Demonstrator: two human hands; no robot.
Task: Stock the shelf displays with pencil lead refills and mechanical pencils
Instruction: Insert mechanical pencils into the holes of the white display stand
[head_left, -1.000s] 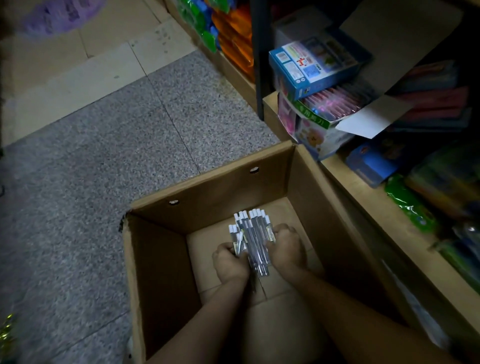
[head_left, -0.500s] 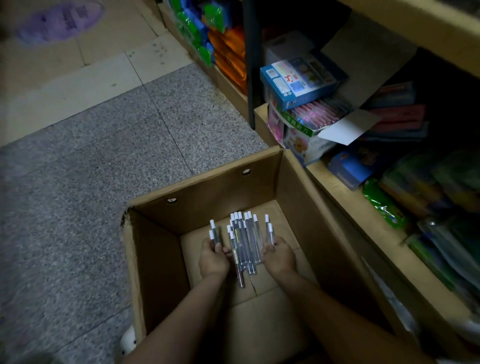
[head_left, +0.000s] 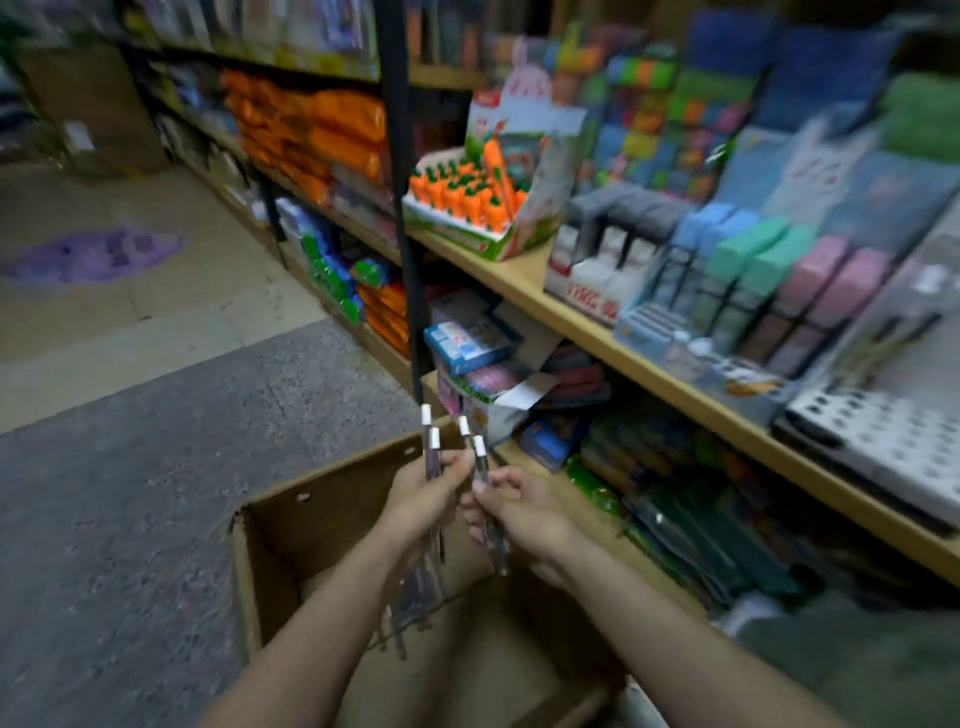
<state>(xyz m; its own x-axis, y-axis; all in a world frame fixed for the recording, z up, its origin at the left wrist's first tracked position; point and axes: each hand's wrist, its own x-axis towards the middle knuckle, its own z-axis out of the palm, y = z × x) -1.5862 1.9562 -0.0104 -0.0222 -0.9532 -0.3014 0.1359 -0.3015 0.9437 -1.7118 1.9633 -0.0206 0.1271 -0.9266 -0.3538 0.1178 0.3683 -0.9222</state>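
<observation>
Cardboard box (head_left: 291, 535), brown and open-topped, stands on speckled grey floor (head_left: 130, 493) beside a wooden shelf (head_left: 649, 364). Above it, the left hand (head_left: 423, 499) and right hand (head_left: 524, 514) each clasp slim, white-capped mechanical pencils (head_left: 434, 457), fingers curled round the barrels.

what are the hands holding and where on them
Both the left hand and the right hand grip mechanical pencils around mid-barrel, white caps up, above the cardboard box.
</observation>
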